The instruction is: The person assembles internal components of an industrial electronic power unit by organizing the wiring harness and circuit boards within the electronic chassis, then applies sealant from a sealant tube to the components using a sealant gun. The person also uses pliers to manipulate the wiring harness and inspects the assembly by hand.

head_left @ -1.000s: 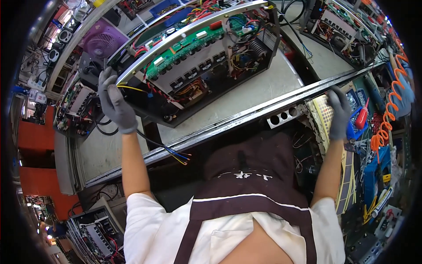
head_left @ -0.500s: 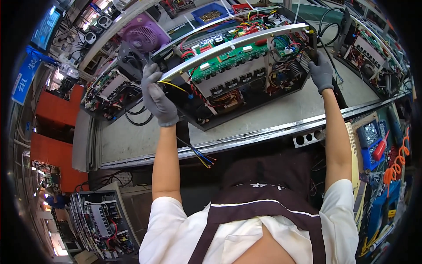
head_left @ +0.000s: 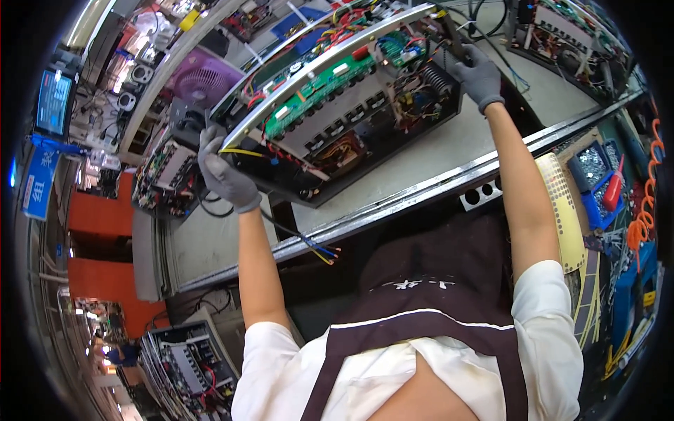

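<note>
An open machine chassis [head_left: 291,168] with black walls stands at a slant on the bench. Inside are a green circuit board [head_left: 316,98], coils and coloured wires. A curved silver metal strip [head_left: 309,68] runs along its upper edge. My left hand [head_left: 228,177], in a grey glove, is closed round the chassis's left end beside a yellow wire. In a matching glove, my right hand [head_left: 481,78] grips the right end, its fingertips partly hidden behind the wall. A black cable [head_left: 288,230] with stripped coloured ends hangs over the bench edge, below my left hand.
Similar open chassis stand at the right [head_left: 572,42] and left [head_left: 165,175] of the bench [head_left: 414,165]. A purple fan [head_left: 200,81] sits behind. At far right are a blue screw bin [head_left: 600,203], a red screwdriver [head_left: 613,191] and an orange coiled hose [head_left: 639,228].
The view has turned, so bench and hands appear shifted and tilted. The chassis, held by both hands, now sits slightly farther from the right-hand unit.
</note>
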The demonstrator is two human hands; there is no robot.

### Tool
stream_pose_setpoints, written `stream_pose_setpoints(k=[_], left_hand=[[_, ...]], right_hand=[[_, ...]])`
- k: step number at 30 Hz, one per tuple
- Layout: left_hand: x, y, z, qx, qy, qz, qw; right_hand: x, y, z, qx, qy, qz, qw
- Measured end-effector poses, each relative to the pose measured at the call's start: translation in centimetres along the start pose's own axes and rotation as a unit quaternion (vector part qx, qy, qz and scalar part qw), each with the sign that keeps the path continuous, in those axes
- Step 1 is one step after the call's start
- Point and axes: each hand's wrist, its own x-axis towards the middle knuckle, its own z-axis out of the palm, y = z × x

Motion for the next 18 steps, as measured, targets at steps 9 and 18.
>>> stream_pose_setpoints(k=[9,18], left_hand=[[0.6,-2.0,-1.0,-0.014,0.020,0.027,0.999],[1.3,-4.7,-0.9,-0.052,0.002,0.019,0.998]], right_hand=[[0.0,-0.5,0.3,-0.021,-0.025,-0.058,0.998],[-1.9,-0.7,-1.8,-0.059,-0.018,-0.037,0.997]])
